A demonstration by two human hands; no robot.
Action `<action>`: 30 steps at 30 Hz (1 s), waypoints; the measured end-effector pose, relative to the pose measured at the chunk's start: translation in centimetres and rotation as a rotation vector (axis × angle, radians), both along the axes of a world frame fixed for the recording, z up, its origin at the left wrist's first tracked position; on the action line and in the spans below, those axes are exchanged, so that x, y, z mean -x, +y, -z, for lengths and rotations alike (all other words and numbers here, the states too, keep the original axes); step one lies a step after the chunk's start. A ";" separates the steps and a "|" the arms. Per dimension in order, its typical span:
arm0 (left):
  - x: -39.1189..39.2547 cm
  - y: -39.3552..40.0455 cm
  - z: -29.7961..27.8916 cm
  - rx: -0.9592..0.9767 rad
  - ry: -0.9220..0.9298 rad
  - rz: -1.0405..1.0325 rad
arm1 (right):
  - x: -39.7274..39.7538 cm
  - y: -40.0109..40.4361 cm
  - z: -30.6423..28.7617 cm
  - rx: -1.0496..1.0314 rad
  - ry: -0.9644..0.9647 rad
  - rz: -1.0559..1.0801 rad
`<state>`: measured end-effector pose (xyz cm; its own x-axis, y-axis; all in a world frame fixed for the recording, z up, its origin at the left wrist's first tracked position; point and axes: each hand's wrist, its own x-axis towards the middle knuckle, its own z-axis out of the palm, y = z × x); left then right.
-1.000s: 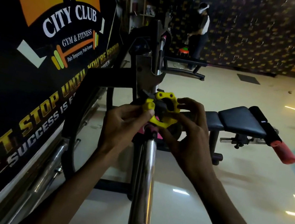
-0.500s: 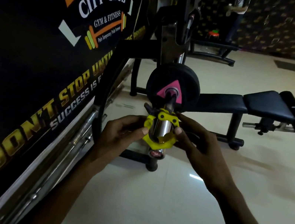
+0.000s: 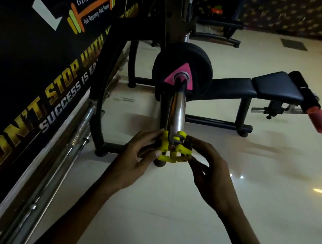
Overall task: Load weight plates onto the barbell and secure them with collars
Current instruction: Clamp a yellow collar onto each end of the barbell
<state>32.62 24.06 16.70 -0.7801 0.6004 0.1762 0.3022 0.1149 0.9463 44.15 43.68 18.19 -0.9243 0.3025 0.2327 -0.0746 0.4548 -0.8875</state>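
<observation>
hands [image 3: 172, 164] pinch yellow collar [image 3: 173, 148] at sleeve [image 3: 177, 107] end; plate [image 3: 182, 70], bench [image 3: 253, 86] beyond

hands: 2 [image 3: 134, 160] [image 3: 209, 168] | collars: 1 [image 3: 172, 149] | weight plates: 1 [image 3: 182, 70] | barbells: 1 [image 3: 177, 107] | benches: 1 [image 3: 268, 86]

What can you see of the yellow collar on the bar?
The yellow plastic clamp collar looks chunky and ribbed, with a dark inner part. It sits at the near end of the chrome barbell sleeve, well short of the black weight plate with a pink triangle. The left hand and right hand pinch it from either side. Whether its latch is closed cannot be told.
</observation>
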 end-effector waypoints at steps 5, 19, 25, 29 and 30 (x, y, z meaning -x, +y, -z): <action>1.9 1.3 -0.4 0.028 0.144 -0.043 | 1.8 -0.2 -0.1 -0.092 0.067 0.110; 12.0 7.2 -0.5 0.121 0.291 -0.233 | 13.6 4.3 -0.6 -0.112 0.157 0.243; 17.2 10.4 -0.7 0.156 0.317 -0.285 | 19.5 7.4 -0.5 -0.162 0.139 0.193; 19.8 12.1 -1.1 0.155 0.321 -0.326 | 22.4 9.1 -1.2 -0.266 0.134 0.164; 20.3 12.5 -1.2 0.150 0.311 -0.332 | 22.9 9.3 -1.4 -0.277 0.126 0.150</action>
